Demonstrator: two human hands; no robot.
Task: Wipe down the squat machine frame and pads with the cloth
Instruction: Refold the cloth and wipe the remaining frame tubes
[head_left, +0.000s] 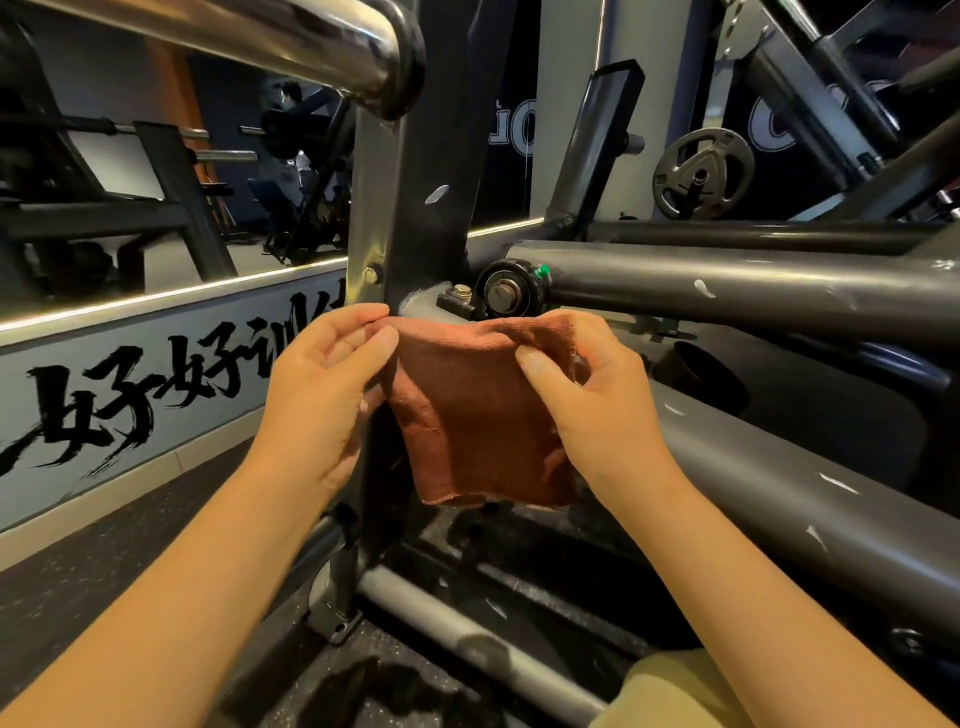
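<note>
A rust-brown cloth (475, 415) hangs folded in front of me, held up by both hands. My left hand (324, 395) pinches its upper left corner between thumb and fingers. My right hand (597, 400) pinches its upper right edge the same way. Just behind the cloth rises the dark upright post (405, 208) of the squat machine frame, with a bolted pivot bearing (506, 296) beside it. A thick grey tube (753, 291) runs right from the pivot. No pads are clearly in view.
A chrome handle bar (291, 36) crosses overhead at the top left. A second grey tube (779, 499) slopes down at the right. A weight plate (701, 174) hangs on a peg at the back. The mirror wall (130, 156) and lettered panel (130, 395) stand left, over black rubber floor (93, 561).
</note>
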